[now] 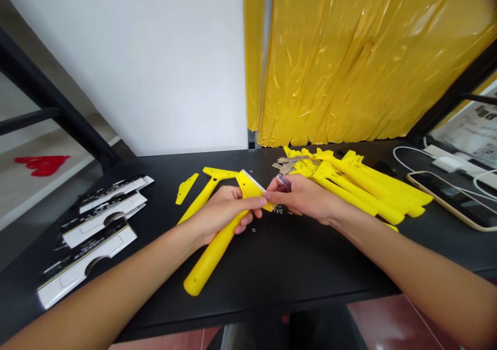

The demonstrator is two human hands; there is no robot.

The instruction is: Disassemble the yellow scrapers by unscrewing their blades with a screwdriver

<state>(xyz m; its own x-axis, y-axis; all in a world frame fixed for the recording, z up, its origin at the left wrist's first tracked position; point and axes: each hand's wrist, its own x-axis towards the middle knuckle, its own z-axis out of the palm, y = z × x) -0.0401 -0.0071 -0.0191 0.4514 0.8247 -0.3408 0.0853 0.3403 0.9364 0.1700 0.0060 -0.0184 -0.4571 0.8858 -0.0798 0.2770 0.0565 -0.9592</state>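
Note:
My left hand [227, 210] is closed around a yellow scraper [217, 251], its handle slanting down toward the table's front edge. A pale blade edge [254, 180] runs along the scraper's head. My right hand [301, 197] has its thumb and fingertips pinched at the right end of that head. A small purple translucent object [284, 181] shows between its fingers; its kind is unclear. Left of the hands lie a second yellow scraper handle [200, 197] and a loose yellow cover plate [187, 188]. Small metal bits, such as a nut [253, 230], are on the black table [279, 267].
Several yellow scraper handles [361, 184] are piled at the right, with grey blades [289, 162] beside them. A phone [454, 197] and white cables lie further right. Black-and-white printed cards [93, 254] are at the left. A yellow plastic curtain [330, 70] hangs behind.

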